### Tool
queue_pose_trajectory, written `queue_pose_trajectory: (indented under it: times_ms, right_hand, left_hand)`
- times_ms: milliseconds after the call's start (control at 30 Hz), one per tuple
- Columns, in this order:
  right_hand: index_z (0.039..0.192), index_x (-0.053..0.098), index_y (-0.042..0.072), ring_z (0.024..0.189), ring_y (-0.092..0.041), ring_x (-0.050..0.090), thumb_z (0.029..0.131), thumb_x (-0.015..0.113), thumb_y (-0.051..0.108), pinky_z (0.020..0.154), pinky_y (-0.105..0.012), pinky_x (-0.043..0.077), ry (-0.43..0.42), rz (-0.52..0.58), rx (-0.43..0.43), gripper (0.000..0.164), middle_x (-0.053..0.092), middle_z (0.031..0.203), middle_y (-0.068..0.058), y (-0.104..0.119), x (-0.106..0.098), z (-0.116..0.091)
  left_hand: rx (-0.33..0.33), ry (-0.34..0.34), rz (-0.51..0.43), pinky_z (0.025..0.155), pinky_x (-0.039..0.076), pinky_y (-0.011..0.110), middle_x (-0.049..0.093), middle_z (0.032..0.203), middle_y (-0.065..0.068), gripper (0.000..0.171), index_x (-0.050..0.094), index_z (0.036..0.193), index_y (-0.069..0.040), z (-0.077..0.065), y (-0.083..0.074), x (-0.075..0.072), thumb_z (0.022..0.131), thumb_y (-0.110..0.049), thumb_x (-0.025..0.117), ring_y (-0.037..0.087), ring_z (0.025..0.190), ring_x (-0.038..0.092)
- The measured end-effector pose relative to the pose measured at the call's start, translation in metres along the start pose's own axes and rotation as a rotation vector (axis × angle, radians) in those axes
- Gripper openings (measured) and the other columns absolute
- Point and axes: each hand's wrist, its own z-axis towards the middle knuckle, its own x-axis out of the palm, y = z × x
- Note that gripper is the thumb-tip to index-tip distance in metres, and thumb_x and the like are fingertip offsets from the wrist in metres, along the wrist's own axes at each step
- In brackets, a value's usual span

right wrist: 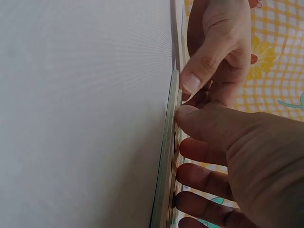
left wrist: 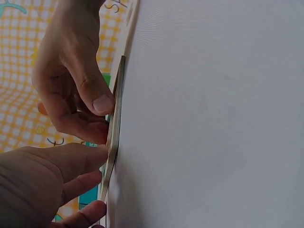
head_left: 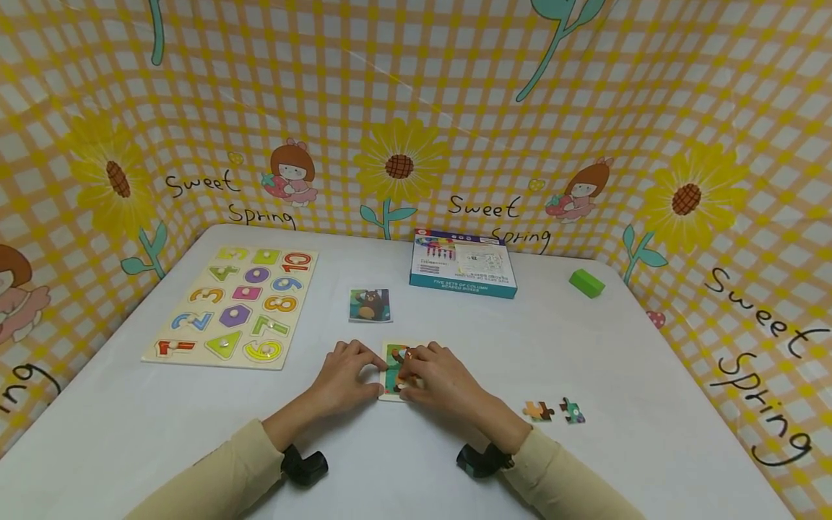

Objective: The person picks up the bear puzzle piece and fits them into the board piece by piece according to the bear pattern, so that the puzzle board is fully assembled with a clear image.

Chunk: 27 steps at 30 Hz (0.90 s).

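Note:
A small jigsaw board with a green-and-brown picture lies on the table between the two hands. My left hand grips its left side, the index finger higher up the edge and the thumb near the front corner. From the right, my right hand bends over the picture and holds a puzzle piece on the board between thumb and fingers, covering much of it. In the right wrist view the right fingertips rest along the top of the layered board. Two loose jigsaw pieces, one brown, one green, lie right of the right hand.
A bear picture card lies behind the board. To the left is a wooden number-and-shape board. A blue-and-white box stands at the back, and a green block sits at the back right. Patterned cloth surrounds the table.

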Motion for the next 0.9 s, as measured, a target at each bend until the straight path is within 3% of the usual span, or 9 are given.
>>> queue_pose_trajectory:
  times_ms: [300,733,900]
  right_hand:
    - [0.088,0.070,0.020,0.084,-0.013,0.046,0.075,0.077,0.033,0.074,-0.029,0.039,0.003,0.021,0.021,0.020,0.064,0.096,0.003,-0.0017,0.0004,-0.0014]
    - [0.089,0.070,0.019,0.082,-0.012,0.041,0.077,0.076,0.031,0.073,-0.027,0.035,0.008,0.069,0.029,0.018,0.062,0.092,0.003,-0.0040,0.0040,0.0007]
    - [0.087,0.070,0.019,0.080,-0.012,0.041,0.076,0.076,0.030,0.071,-0.026,0.034,-0.001,0.070,0.021,0.017,0.061,0.090,0.003,-0.0038,0.0046,0.0009]
  left_hand:
    - [0.017,0.010,0.002,0.085,0.031,0.045,0.056,0.103,0.001,0.017,0.070,0.089,-0.021,-0.0009,-0.0057,0.0032,0.074,-0.026,0.076,0.021,0.097,0.041]
    - [-0.034,-0.027,-0.015,0.083,0.029,0.044,0.054,0.099,0.001,0.014,0.068,0.085,-0.021,-0.0001,-0.0068,0.0077,0.072,-0.021,0.075,0.023,0.098,0.041]
    - [-0.024,-0.041,-0.010,0.083,0.029,0.045,0.054,0.098,0.000,0.013,0.068,0.084,-0.021,-0.0005,-0.0060,0.0090,0.073,-0.021,0.074,0.023,0.096,0.041]
